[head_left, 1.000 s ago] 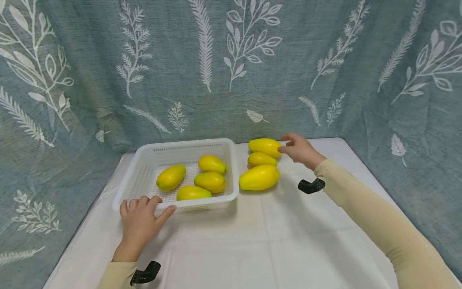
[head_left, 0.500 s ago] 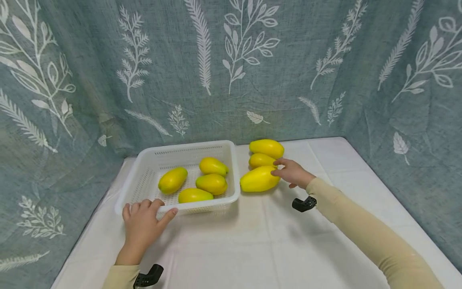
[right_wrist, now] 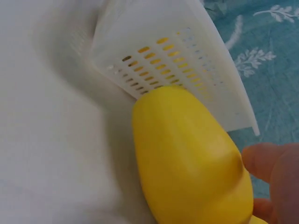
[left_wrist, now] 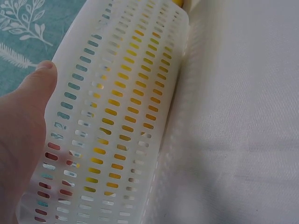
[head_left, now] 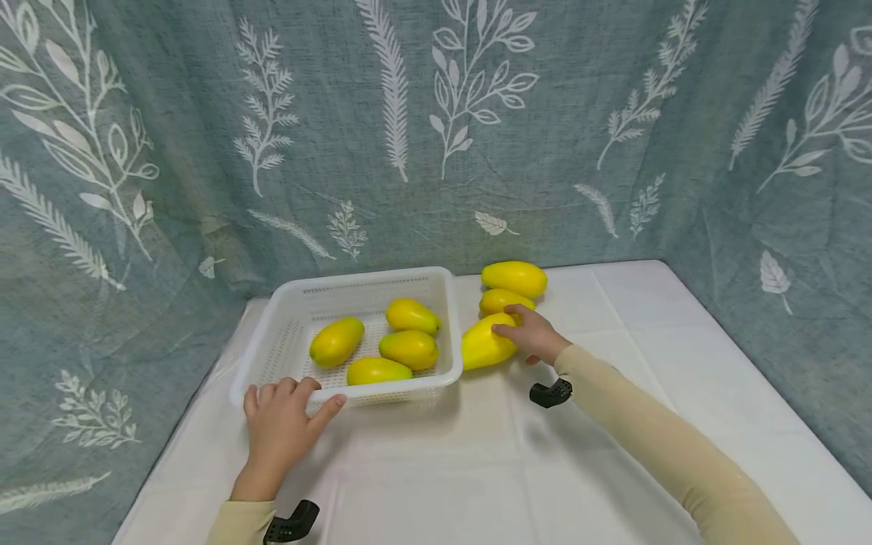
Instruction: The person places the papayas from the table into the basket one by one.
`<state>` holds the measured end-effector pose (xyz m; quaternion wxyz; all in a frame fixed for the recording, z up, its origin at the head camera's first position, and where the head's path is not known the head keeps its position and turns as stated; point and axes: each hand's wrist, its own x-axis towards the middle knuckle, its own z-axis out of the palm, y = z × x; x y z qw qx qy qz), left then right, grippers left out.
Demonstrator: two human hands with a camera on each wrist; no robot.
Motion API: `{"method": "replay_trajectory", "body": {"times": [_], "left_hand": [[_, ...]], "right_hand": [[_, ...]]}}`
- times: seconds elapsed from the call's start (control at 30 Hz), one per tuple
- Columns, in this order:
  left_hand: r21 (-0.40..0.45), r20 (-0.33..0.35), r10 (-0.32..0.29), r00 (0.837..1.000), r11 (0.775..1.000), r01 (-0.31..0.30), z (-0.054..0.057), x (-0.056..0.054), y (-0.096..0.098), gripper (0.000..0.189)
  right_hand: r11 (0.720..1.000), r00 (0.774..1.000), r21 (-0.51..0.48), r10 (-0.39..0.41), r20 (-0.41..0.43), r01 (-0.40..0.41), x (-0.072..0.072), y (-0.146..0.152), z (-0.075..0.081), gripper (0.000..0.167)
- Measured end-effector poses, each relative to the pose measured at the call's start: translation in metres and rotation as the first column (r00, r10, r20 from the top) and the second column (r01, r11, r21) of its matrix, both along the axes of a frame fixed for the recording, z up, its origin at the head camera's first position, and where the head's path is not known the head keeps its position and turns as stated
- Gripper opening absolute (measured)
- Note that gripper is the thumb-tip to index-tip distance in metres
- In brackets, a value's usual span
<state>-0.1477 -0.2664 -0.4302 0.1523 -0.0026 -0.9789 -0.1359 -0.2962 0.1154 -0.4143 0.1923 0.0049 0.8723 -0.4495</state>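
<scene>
My left hand (head_left: pixel 279 424) holds the near rim of a white plastic basket (head_left: pixel 402 388), its fingers over the edge and the thumb outside. The left wrist view shows that thumb against the slotted wall (left_wrist: pixel 70 42). Several yellow-green mangoes (head_left: pixel 409 350) lie inside the basket. Just right of it, my right hand (head_left: pixel 534 337) grips the right end of a large yellow papaya (head_left: pixel 484 347), covering that end. In the right wrist view the papaya (right_wrist: pixel 182 154) points at the basket's side (right_wrist: pixel 224 100), with fingertips against its flank. Whether papaya and basket touch is unclear.
Behind the gripped papaya lie a smaller yellow fruit (head_left: pixel 500 300) and another large one (head_left: pixel 515 278), close together. A white cloth (head_left: pixel 436 469) covers the table. A grey-green curtain (head_left: pixel 381 151) with white leaf prints hangs along its back and sides.
My right hand has come from the rearmost fruit toward me and to the left, onto the nearest papaya, which has turned slightly. The left hand stays on the basket rim.
</scene>
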Motion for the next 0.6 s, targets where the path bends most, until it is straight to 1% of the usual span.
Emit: {"method": "replay_trajectory", "body": {"times": [0.17, 0.3, 0.5, 0.6], "left_hand": [[0.000, -0.004, 0.006, 1.000, 1.000, -0.006, 0.000, 0.000, 0.002, 0.052], [0.002, -0.015, 0.006, 1.000, 1.000, -0.006, -0.001, 0.000, 0.005, 0.051], [0.002, -0.047, -0.004, 0.999, 1.000, 0.004, -0.001, 0.001, 0.005, 0.050], [0.000, -0.054, -0.007, 0.999, 1.000, 0.007, -0.001, 0.001, 0.003, 0.050]], "right_hand": [[0.999, 0.998, -0.035, -0.040, -0.042, 0.039, -0.004, -0.014, -0.010, 0.075], [0.994, 0.995, -0.079, -0.083, -0.060, 0.078, -0.004, -0.022, -0.015, 0.074], [0.978, 0.989, -0.164, -0.136, -0.057, 0.125, 0.000, -0.030, -0.016, 0.069], [0.973, 0.987, -0.179, -0.155, -0.041, 0.146, 0.002, -0.029, -0.017, 0.068]]}}
